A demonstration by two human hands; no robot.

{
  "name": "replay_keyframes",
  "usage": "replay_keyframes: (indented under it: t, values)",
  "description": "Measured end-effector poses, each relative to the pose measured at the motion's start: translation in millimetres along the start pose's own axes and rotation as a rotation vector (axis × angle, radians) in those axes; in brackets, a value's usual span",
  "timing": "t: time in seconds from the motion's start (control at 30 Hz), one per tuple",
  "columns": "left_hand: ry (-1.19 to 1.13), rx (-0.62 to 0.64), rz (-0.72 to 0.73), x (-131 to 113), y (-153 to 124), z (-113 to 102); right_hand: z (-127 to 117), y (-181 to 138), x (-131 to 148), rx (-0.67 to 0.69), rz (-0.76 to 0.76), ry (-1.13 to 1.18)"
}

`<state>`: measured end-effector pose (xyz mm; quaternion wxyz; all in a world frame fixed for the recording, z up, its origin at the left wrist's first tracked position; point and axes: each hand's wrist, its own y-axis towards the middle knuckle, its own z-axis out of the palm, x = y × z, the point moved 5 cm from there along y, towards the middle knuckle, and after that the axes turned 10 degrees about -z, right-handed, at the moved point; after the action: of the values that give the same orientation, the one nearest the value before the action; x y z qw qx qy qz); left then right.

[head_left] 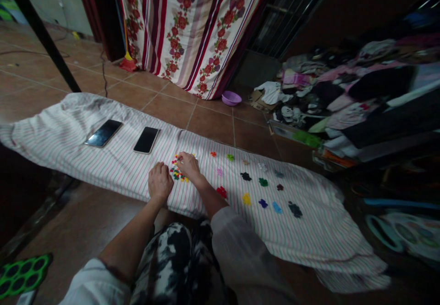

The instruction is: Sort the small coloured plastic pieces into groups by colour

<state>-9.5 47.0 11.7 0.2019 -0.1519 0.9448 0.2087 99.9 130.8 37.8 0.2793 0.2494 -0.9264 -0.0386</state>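
My left hand (160,181) rests on the striped cloth (103,158) with its fingers curled under, just left of a mixed heap of small coloured pieces (176,172). My right hand (188,165) lies over the far edge of that heap, fingers bent down onto the pieces; what they pinch is hidden. To the right, on the cloth, sit several small piles sorted by colour: a red pile (222,191), a yellow pile (246,198), a green pile (263,182), a blue pile (263,202) and a dark pile (295,209).
Two dark phones (104,133) (146,139) lie on the cloth to the left. A floral curtain (192,30) hangs behind, with a purple bowl (231,97) on the tiled floor. Heaped clothes (343,89) fill the right. A green holed tray (20,275) lies at the lower left.
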Motion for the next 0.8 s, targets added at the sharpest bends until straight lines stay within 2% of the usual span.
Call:
replay_keyframes:
  t: [0.2,0.33,0.53,0.8]
  values:
    - [0.008,-0.017,-0.005,0,0,-1,4,-13,-17,-0.227,0.096,0.494]
    - [0.009,-0.016,-0.006,-1,0,-2,3,-25,-27,-0.298,0.131,0.725]
    - [0.017,-0.023,0.003,-1,1,-4,-6,-44,-40,-0.354,0.153,0.809]
    - [0.023,-0.015,0.006,0,1,-2,-29,-77,-50,-0.447,0.213,0.804]
